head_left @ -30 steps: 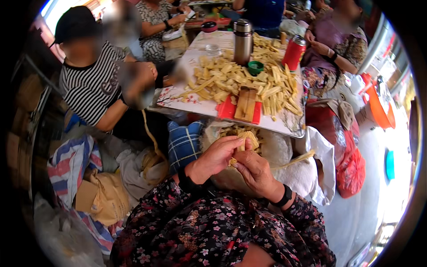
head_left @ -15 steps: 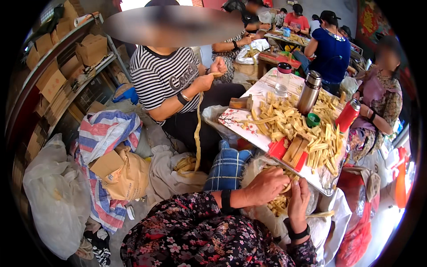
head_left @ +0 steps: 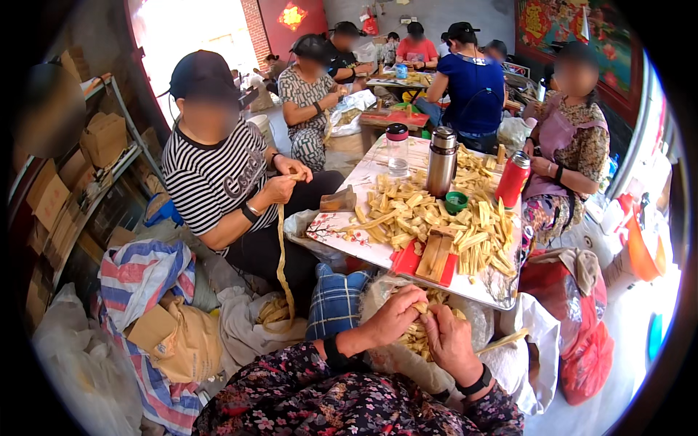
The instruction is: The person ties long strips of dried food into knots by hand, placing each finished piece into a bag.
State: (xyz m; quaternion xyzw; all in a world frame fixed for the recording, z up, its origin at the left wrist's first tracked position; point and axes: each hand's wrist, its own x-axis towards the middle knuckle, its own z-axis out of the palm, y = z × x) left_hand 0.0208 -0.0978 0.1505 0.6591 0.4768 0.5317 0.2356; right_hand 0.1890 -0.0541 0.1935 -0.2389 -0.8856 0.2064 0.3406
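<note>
My left hand (head_left: pixel 396 316) and my right hand (head_left: pixel 451 340) are close together over an open sack, fingers pinched on a pale yellow strip (head_left: pixel 420 308). Only a small folded bit of it shows between the fingertips. A strip end (head_left: pixel 504 341) of the same colour sticks out beyond my right wrist; I cannot tell whether it joins the held piece. Below my hands, the sack holds more yellow pieces (head_left: pixel 414 338). Just ahead, a heap of short yellow folded pieces (head_left: pixel 396 211) covers much of the table (head_left: pixel 342 245), and a wooden block (head_left: pixel 436 254) lies on a red mat (head_left: pixel 407 263).
A steel thermos (head_left: pixel 441 163), a clear bottle (head_left: pixel 397 149), a red flask (head_left: pixel 513 179) and a green cup (head_left: pixel 456 202) stand on the table. At the left, a person (head_left: pixel 218 167) holds a long yellow strip (head_left: pixel 281 254). Bags (head_left: pixel 182 341) lie on the floor.
The view has swung up and to the right, showing more of the room. My hands remain together on the strip, with the right hand's fingers now bent more over it.
</note>
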